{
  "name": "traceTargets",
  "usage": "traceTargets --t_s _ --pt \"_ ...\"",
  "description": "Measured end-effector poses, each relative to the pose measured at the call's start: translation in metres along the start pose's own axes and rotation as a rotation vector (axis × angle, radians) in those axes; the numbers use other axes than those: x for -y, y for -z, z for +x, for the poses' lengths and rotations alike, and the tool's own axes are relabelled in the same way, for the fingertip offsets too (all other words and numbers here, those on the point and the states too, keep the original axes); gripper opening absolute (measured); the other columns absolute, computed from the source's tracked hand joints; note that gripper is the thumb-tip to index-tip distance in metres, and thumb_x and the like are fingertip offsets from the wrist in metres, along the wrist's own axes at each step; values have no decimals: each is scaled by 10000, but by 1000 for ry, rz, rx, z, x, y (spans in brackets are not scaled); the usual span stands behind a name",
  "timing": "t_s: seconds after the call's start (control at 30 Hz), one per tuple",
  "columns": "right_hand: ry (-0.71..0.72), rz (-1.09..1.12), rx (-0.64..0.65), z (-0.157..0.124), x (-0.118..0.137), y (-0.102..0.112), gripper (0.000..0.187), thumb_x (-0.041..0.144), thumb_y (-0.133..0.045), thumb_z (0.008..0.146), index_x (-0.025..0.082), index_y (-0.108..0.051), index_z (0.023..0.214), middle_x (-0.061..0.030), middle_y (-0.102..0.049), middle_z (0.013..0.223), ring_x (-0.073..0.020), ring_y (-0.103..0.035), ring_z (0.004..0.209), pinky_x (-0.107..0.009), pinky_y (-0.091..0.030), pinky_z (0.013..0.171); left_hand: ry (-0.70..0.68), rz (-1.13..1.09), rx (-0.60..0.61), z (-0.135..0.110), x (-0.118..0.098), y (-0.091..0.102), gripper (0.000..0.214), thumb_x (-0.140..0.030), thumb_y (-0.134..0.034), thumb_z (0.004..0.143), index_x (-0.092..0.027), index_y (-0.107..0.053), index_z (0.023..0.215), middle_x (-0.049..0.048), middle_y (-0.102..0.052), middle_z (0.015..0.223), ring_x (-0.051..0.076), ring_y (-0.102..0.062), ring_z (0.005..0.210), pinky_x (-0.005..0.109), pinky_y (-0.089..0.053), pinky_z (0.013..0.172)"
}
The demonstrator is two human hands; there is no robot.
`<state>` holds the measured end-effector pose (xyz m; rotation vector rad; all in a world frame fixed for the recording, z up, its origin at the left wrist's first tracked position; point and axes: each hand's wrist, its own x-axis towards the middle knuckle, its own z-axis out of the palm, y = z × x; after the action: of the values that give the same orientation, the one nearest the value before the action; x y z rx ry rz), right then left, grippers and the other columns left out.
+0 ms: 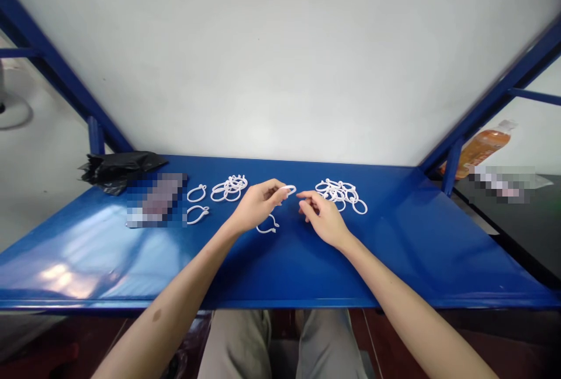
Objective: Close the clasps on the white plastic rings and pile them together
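Observation:
My left hand (264, 200) pinches a white plastic curtain ring (292, 188) between thumb and fingers, above the middle of the blue tabletop. My right hand (324, 215) is just right of that ring, its index finger and thumb apart, with nothing visible in them. Below my left hand lies an opened curtain ring (265, 231), partly hidden by the hand. Beyond my right hand is a loose pile of white rings (339, 192). A second, smaller pile of rings (227, 188) lies left of my left hand. Two single rings (197, 194) lie further left, one nearer me.
A crumpled black plastic bag (120, 168) and a blurred-out flat object (160, 197) lie on the left of the blue table (280, 274). Blue metal bars (495, 83) slope up at both sides against a pale wall. An orange drink bottle (484, 146) leans at the right.

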<state>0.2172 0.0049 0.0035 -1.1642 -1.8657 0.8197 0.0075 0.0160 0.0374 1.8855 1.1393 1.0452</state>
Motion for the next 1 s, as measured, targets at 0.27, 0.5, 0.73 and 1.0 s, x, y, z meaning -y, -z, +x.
traceTargets --t_s 0.27,0.5,0.73,1.0 --pt "-151 331 -70 6 -1 1 372 559 -638 887 197 -618 971 7 -671 734 -137 -646 606 -272 -546 580 -524 482 142 -9 8 -15 237 -231 -481 1011 -229 -713 1057 81 -694 1037 207 -598 1005 366 -510 909" --pt "-75 310 -179 5 -2 1 304 474 -658 887 207 -610 1024 -2 -691 761 -150 -673 645 -301 -583 627 -325 363 -179 -8 8 -25 79 -253 -581 954 -201 -620 999 56 -686 998 177 -635 926 324 -518 843" --pt "9 221 -145 1 0 -2 220 410 -650 912 209 -652 1001 -13 -707 780 -165 -693 695 -321 -588 688 -76 190 -86 -2 12 -25 115 -276 -542 962 -210 -635 956 -4 -716 829 144 -644 724 271 -488 690" --pt "123 -12 -93 -7 3 0 157 362 -582 958 238 -678 943 -20 -729 823 -192 -697 727 -333 -562 708 -255 349 -107 -9 15 -28 136 -216 -506 978 -209 -624 911 30 -685 877 172 -632 843 300 -492 772"
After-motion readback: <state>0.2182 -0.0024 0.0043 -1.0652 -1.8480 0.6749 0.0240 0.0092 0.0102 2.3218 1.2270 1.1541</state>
